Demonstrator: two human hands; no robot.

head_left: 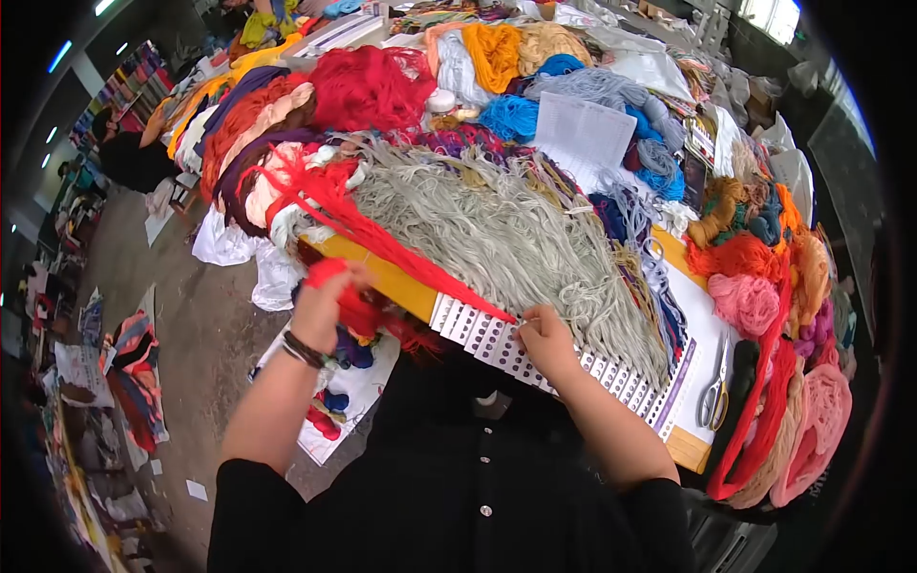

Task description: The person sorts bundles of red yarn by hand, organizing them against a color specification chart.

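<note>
A long bundle of red yarn point(382, 239) runs across the pale grey yarn point(478, 210) down to a white card strip with rows of holes point(492, 342). At the red bundle's lower end, my right hand point(546, 344) is closed in a pinch at the strip's edge; what lies between the fingertips is too small to make out. My left hand point(330, 296), blurred and wearing dark bands at the wrist, is wrapped round more red yarn beside the yellow board edge point(392, 282).
Scissors point(714, 396) lie on the board at the right, near hanging red and pink skeins point(812, 430). A paper sheet point(583, 134) rests among coloured yarn heaps. At the far left is a person in dark clothing point(134, 158). Bags and yarn lie on the floor.
</note>
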